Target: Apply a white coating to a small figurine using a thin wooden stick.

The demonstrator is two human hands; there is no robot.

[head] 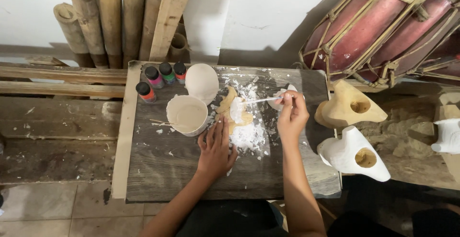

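Observation:
A small carved wooden piece (227,104), partly coated white, lies on a worn grey board (163,165) amid white paint smears. My left hand (216,150) rests flat on the board, fingers spread, its fingertips pressing the wooden piece's near edge. My right hand (292,115) grips a thin white-tipped brush (258,100) whose tip touches the white patch on the piece. A cup of white paint (187,114) stands just left of the piece, with a round white lid (201,82) behind it.
Several small paint bottles (160,79) stand at the board's back left. Right of the board lie a bare wooden mask (350,105) and a white-painted one (353,153). Red drums (383,26) and bamboo poles (105,16) lean on the wall.

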